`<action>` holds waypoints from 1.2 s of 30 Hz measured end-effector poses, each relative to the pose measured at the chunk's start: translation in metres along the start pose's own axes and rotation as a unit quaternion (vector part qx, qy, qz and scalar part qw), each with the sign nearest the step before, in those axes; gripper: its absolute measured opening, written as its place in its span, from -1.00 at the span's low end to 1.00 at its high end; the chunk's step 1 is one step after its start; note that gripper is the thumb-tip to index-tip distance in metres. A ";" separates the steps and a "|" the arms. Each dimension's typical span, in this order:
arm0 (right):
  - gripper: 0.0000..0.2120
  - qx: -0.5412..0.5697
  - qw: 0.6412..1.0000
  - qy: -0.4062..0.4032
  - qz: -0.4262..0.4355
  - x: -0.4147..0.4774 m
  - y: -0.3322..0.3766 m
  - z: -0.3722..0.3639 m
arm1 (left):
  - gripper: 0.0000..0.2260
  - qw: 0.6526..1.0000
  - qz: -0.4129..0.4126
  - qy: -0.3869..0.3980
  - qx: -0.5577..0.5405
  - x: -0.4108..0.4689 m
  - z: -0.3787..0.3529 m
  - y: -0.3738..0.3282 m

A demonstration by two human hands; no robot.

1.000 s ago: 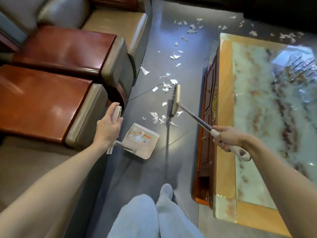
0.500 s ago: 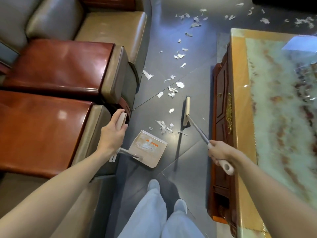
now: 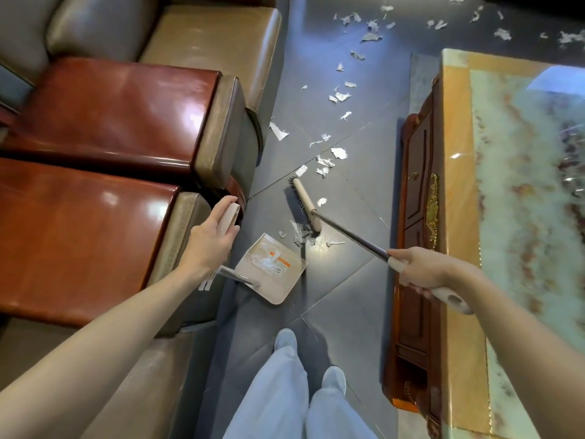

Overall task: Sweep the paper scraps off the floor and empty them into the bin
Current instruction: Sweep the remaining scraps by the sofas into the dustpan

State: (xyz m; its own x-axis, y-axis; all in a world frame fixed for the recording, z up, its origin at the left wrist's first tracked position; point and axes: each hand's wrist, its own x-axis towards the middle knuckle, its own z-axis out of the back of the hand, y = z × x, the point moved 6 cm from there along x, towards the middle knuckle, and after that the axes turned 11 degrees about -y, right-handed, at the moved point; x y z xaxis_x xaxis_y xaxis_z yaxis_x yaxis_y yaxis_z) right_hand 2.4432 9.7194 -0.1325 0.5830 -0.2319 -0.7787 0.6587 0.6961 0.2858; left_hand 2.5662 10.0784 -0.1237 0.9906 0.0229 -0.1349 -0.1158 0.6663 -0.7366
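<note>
**A:** We're logging both hands as busy. The left hand [image 3: 210, 240] is curling round the upright handle of the dustpan [image 3: 272, 270], and the right hand [image 3: 421, 270] is gripping the broom [image 3: 349, 233] by its pale end.

**B:** And where are we finding the paper scraps [image 3: 300, 234]?

**A:** A small clump is lying on the floor [image 3: 348, 280] just at the pan's lip, beside the broom head. Many more are trailing away between the sofa [image 3: 126, 115] and the desk [image 3: 456, 185].

**B:** What are we risking here?

**A:** We're judging that the pan is sitting skewed to the broom head, so a push may be sending bits past its corner or under the sofa. One stray scrap [image 3: 321, 201] is lying on the head's far side, so we may be missing it. A hard flick could be scattering such light paper.

**B:** What is the pan holding?

**A:** We're seeing a printed label and comb teeth. We cannot tell whether any paper is lying inside. The bin isn't showing.
</note>
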 end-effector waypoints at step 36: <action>-0.34 0.209 0.975 0.049 -0.060 -0.060 -0.053 0.017 | -0.57 0.997 -0.070 0.029 -0.007 0.012 -0.027 -0.041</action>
State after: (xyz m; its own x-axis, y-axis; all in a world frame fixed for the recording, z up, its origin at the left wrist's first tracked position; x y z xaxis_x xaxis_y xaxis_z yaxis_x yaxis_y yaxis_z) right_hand 2.3815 9.6850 -0.0915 0.4552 -0.2147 -0.8641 0.8675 0.3257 0.3760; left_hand 2.5804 10.0314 -0.1134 0.9912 -0.1138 -0.0674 0.0227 0.6489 -0.7606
